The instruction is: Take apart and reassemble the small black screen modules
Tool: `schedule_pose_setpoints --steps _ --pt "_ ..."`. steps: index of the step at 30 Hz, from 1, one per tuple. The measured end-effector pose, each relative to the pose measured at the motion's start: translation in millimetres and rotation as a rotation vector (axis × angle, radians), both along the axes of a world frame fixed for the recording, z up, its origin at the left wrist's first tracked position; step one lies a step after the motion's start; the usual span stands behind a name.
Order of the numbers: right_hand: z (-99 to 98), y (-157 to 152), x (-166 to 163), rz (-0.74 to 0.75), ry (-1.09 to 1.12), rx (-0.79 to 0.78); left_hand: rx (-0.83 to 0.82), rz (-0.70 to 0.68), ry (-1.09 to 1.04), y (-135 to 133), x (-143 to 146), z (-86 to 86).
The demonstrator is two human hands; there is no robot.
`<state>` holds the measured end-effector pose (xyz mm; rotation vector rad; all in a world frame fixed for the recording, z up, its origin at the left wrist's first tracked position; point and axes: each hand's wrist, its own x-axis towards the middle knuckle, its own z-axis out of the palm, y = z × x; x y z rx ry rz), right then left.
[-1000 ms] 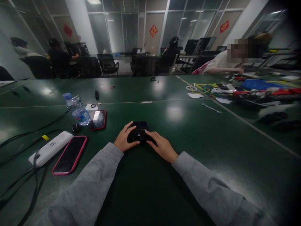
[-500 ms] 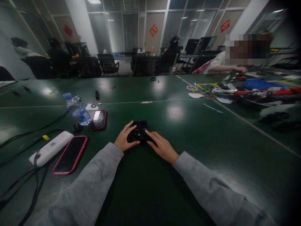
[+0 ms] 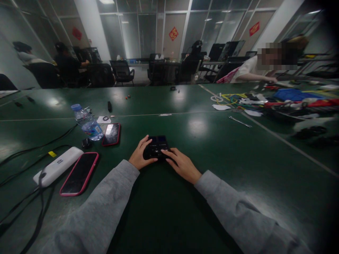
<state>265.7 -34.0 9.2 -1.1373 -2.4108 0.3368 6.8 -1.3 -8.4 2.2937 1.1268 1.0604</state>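
Observation:
A small black electronic device (image 3: pixel 159 143) with two dark little screens and rows of buttons lies on the green table in front of me. Around its left side, my left hand (image 3: pixel 140 154) holds it, fingers at the far left edge and thumb along the near edge. My right hand (image 3: pixel 182 164) grips the right side, its thumb by the near right corner. The right index fingertip rests on the buttons near the middle. Part of the device is hidden under the fingers.
To the left are a pink-edged phone (image 3: pixel 79 174), a white power bank (image 3: pixel 58 166), dark cables, a water bottle (image 3: pixel 87 121) and a red-edged phone (image 3: pixel 111 134). A wrench (image 3: pixel 239 122) and a pile of cables (image 3: pixel 291 97) lie right, where another person sits across the table.
My right index finger has shifted left over the buttons, towards the middle of the device. My left hand holds the device in the same place.

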Motion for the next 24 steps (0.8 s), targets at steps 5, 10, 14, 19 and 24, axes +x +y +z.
schedule_pose_setpoints --steps 5,10,14,19,24 --pt "-2.0 1.0 -0.2 -0.02 -0.021 0.024 0.077 0.042 0.047 -0.3 1.1 1.2" --pt "-3.8 1.3 0.3 -0.033 -0.02 0.038 0.18 0.073 0.197 -6.3 3.5 6.5" --pt "-4.1 1.3 0.3 -0.044 0.037 0.029 0.237 0.043 0.286 -11.1 6.0 10.4" --pt "-2.5 1.6 -0.9 -0.065 0.084 0.048 0.261 0.015 0.342 -12.5 8.0 12.7" --pt "0.3 1.1 -2.3 -0.034 0.04 0.132 0.242 0.004 0.371 -12.7 8.8 13.1"
